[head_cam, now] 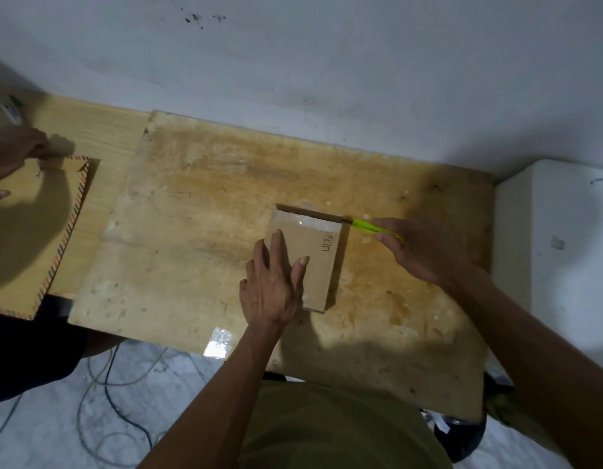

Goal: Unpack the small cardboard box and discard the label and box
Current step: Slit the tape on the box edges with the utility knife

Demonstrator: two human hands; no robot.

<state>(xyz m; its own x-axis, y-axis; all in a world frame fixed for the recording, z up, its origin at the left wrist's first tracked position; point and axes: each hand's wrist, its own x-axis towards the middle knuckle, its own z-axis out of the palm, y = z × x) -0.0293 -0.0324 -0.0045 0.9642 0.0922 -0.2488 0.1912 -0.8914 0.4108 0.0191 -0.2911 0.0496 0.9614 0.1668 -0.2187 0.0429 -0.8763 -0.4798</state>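
A small flat cardboard box lies on the worn wooden table, taped at its far end, with handwriting near that end. My left hand presses flat on the box's near left part, fingers spread. My right hand grips a bright green cutter; its tip touches the box's far right corner at the tape.
Another person's hand holds a brown envelope with a striped border at the table's left. A scrap of clear tape lies near the front edge. A white unit stands at the right. Cables run on the floor below.
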